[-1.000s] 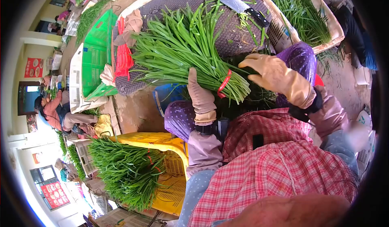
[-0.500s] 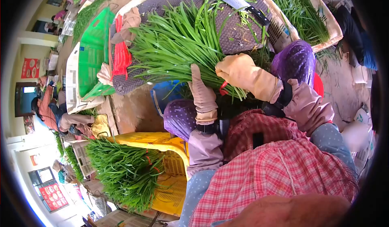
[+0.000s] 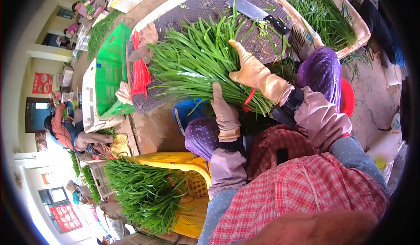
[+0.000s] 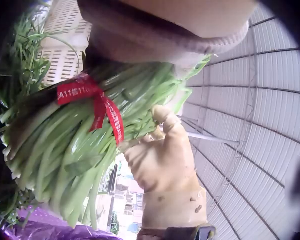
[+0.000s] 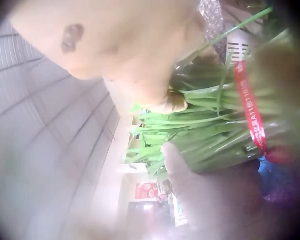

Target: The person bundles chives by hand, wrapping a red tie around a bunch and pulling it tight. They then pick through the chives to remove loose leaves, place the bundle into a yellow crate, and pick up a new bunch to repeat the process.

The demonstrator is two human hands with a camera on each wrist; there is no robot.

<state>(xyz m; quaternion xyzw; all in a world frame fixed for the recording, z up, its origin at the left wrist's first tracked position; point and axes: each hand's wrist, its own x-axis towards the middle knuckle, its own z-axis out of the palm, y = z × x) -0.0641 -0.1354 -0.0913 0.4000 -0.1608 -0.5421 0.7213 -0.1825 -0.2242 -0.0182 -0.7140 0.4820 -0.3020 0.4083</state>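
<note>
In the head view a big bunch of garlic chives [image 3: 192, 59] lies across my hands, leaves toward the far left, cut stalk ends toward me. A printed red tie [image 4: 80, 92] circles it near the stalk ends. My gloved left hand [image 3: 226, 116] grips the bunch from the near side, thumb up along the stalks and fingers hidden beneath. From the right, my gloved right hand [image 3: 259, 73] holds the bunch from above, just leafward of the tie, thumb and forefinger spread over the leaves. The left wrist view shows right-hand fingers [image 4: 162, 116] bent against the stalks.
A cleaver [image 3: 249, 8] lies on the dark mat [image 3: 175, 24] beyond the bunch, among chive scraps. Red ties [image 3: 141, 76] hang at the mat's left. A yellow crate [image 3: 192, 214] with tied chives stands near left, a green-lined crate [image 3: 109, 70] farther off, a chive-filled crate [image 3: 345, 50] at right.
My right hand has come from beside the stalk ends onto the bunch and slid leafward past the tie. The left hand keeps its grip.
</note>
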